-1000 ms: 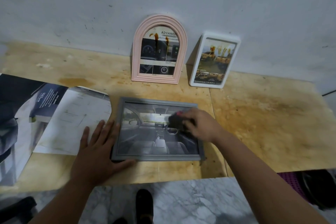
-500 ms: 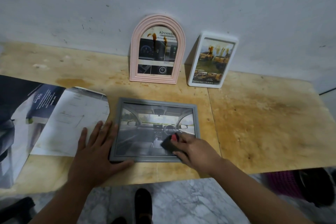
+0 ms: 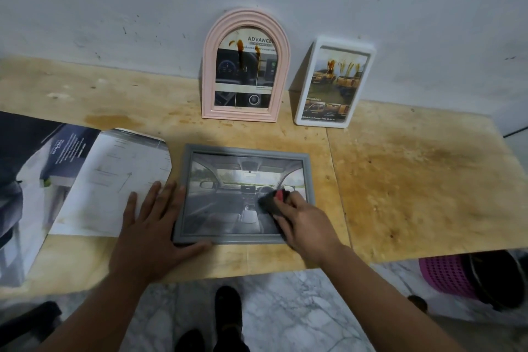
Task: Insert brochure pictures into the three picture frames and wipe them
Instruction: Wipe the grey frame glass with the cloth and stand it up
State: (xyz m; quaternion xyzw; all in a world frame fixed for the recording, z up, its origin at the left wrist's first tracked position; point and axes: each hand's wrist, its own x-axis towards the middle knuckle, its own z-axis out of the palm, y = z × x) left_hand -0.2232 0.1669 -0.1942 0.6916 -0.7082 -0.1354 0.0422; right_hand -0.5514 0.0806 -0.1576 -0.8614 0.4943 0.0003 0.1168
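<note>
1. Grey frame point(image 3: 245, 151) lies flat near the table point(image 3: 414, 180) front edge.
2. Left hand point(image 3: 148, 226), grip apart, presses its left corner.
3. Right hand point(image 3: 305, 223), grip clamped on dark cloth point(image 3: 270, 203), touches the glass.
4. Bare table lies rightward.

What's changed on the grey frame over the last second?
The right hand, gripping a dark cloth, swept from the glass's upper right down to its lower right. The left hand stayed flat on the grey rectangular picture frame's left edge; the frame didn't move.
</note>
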